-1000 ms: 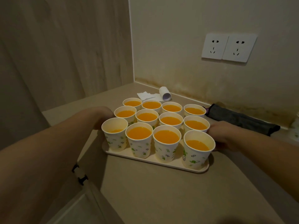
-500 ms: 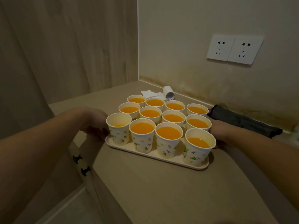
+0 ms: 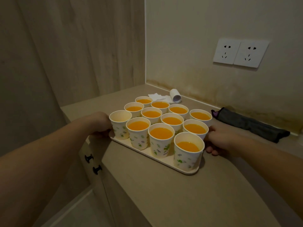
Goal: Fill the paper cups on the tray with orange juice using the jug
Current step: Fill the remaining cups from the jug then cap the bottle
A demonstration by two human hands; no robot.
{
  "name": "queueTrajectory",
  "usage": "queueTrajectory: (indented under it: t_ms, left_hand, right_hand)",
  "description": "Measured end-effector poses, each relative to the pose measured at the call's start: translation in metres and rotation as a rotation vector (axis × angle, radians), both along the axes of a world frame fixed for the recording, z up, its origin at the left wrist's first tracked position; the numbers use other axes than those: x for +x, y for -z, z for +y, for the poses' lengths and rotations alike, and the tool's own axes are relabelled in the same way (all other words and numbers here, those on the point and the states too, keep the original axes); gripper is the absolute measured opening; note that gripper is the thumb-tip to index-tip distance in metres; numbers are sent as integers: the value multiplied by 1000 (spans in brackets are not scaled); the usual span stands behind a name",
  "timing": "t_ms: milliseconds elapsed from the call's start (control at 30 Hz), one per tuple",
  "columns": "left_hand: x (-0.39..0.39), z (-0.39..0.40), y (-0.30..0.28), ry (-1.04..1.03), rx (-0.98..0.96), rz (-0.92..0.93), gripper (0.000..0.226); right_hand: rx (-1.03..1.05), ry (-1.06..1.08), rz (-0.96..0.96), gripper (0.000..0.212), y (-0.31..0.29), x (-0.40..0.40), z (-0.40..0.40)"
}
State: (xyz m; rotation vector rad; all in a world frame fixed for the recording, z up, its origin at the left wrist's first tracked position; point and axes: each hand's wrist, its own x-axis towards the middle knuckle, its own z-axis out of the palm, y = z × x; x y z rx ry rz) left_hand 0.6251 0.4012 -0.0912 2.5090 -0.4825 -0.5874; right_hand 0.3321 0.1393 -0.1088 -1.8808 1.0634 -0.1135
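Near the left edge of the beige table [image 3: 164, 194] stands a flat cream plastic tray [image 3: 165, 163] with twelve white paper cups with green print [image 3: 161, 140], standing close together. Eleven show orange juice near the rim; the near-left one looks almost empty. The left hand [image 3: 100, 123] and the right hand [image 3: 219, 141] curl their fingers around the two short ends of the tray. I judge the load heavy and easy to spill, the cups soft, so holding both ends level is best. No jug is visible.
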Motion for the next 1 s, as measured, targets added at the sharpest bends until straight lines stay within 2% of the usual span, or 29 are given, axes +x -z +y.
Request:
queueTrajectory:
  t_ms: [133, 367, 533, 667, 1000]
  left_hand:
    - [-1, 11, 8, -80, -36, -56, 21]
    - [4, 30, 15, -159, -252, 41, 9]
    - [4, 36, 20, -177, -316, 13, 24]
    - [0, 36, 26, -183, -310, -62, 31]
    - [-1, 39, 29, -177, -270, -88, 37]
  right_hand:
    - [6, 10, -30, 13, 0, -5, 20]
    - [61, 74, -82, 14, 2, -8, 45]
    - [53, 34, -66, 15, -1, -10, 61]
    - [42, 24, -80, 10, -4, -13, 76]
    - [-17, -3, 10, 25, -2, -17, 78]
